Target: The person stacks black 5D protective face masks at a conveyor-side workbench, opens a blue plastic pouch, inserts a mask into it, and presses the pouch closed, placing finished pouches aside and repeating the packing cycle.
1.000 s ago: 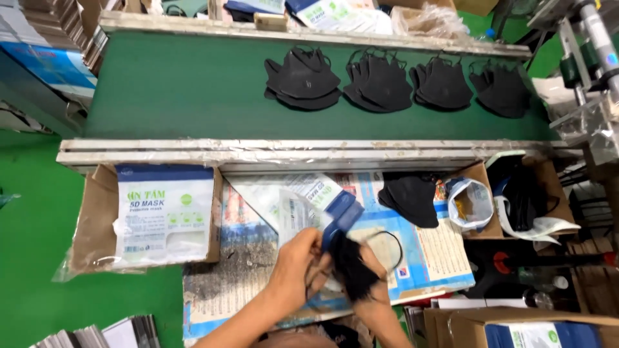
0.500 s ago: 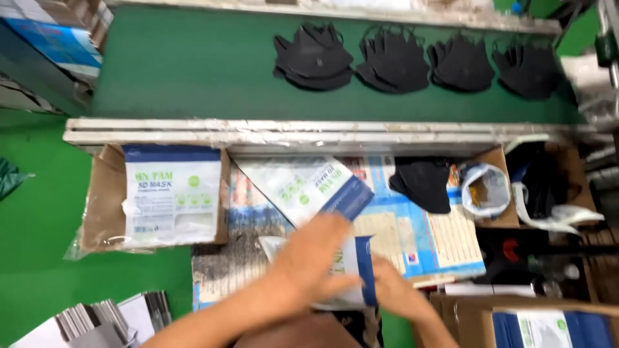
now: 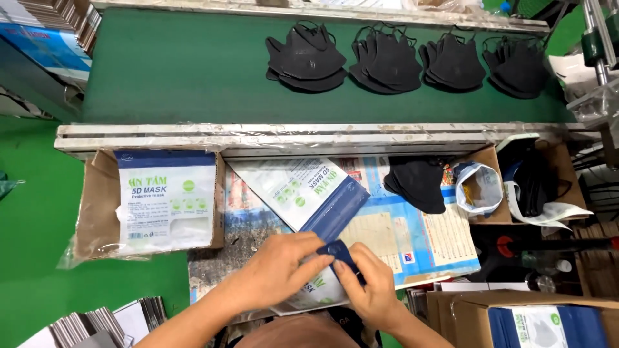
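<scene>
Head view: the left hand (image 3: 280,267) and right hand (image 3: 367,287) pinch the blue top edge of a pouch (image 3: 319,283), seemingly filled, its seal unfinished. Just beyond the grip lies another pouch (image 3: 303,190); farther off, loose masks (image 3: 416,183) and more masks on the belt (image 3: 180,71). Nothing blocks the hands.

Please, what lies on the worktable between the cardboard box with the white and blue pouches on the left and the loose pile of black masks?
In the head view, one white and blue mask pouch lies flat and tilted between the cardboard box and the black masks.
</scene>
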